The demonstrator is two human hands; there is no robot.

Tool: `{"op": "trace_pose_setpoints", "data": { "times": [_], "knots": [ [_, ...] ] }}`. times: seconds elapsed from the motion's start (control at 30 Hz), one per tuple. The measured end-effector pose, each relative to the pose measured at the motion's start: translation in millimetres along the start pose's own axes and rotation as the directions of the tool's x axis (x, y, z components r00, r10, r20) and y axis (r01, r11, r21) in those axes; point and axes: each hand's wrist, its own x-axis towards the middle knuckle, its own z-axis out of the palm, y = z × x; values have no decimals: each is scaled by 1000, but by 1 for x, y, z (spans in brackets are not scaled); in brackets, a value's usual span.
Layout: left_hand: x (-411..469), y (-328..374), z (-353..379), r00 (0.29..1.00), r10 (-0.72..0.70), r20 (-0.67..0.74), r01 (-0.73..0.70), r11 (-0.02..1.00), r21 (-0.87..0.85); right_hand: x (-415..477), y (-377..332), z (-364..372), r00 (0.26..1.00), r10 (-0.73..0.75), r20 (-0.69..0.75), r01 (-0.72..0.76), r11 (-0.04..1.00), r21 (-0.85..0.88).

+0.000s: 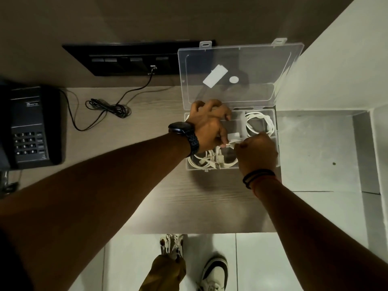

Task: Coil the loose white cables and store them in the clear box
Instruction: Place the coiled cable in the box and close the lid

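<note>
- White cables are lying in the clear box (231, 168), which is sitting at the far right of a pale wood-grain table (189, 198), against the wall.
- Beyond the table's right edge, white surfaces and a tiled floor (252, 259) are showing; a person's two shoes are standing on the tiles at the near edge.
- At the table's left end a black telephone (31, 124) is resting, its dark cord (109, 107) trailing up to a black wall panel (130, 59).
- The box's lid (237, 74) is standing open, leaning back toward the wall, with two white stickers showing on it.
- One coiled cable (260, 123) is lying as a round loop in the far right compartment.
- More coiled cable (204, 161) is filling the near left compartment, its loops stretching left to right.
- The left hand (206, 127), with a dark watch (184, 133) on the wrist, is reaching over the box's left side, its grip pinching a small white piece (233, 138) of cable end.
- The right hand (257, 151), with dark bands on the wrist, is hovering over the box's near right part, its grip narrowed onto the same white piece.
- Between the two hands, that piece is running roughly left to right above the box's middle.
</note>
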Motion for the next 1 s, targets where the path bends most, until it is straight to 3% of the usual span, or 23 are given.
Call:
{"op": "trace_pose_setpoints", "data": {
  "times": [0.17, 0.23, 0.37, 0.53, 0.6, 0.67, 0.8, 0.87, 1.0],
  "knots": [
    [3, 5, -1, 976, 150, 158, -199, 909, 366, -5, 4, 2, 989, -142, 35, 145, 980, -139],
    [3, 6, 3, 973, 154, 174, -215, 883, 417, -8, 5, 0, 984, -168, 59, 174, 976, -133],
    [-12, -1, 8, 980, 104, 170, -141, 963, 229, -11, 5, -7, 976, -211, 53, 216, 967, -133],
    [-54, -10, 10, 980, 108, -170, -109, 994, 5, -21, 5, -13, 957, -288, -8, 288, 957, -33],
    [-68, -13, 13, 974, 68, -217, -82, 995, -58, -23, 4, -14, 953, -298, -53, 299, 954, 22],
    [-76, -14, 14, 980, 34, -198, -56, 993, -107, -28, 0, -16, 930, -364, -49, 367, 924, 109],
    [-82, -12, 14, 993, -12, -120, -12, 980, -200, -45, -8, -12, 840, -524, 140, 490, 844, 216],
    [-83, -9, 17, 996, -9, -85, -8, 978, -206, -49, -11, -8, 847, -489, 209, 445, 867, 225],
    [-84, -6, 21, 991, -123, 44, 129, 976, -174, -48, -20, -3, 908, -337, 249, 277, 929, 247]
  ]
}}
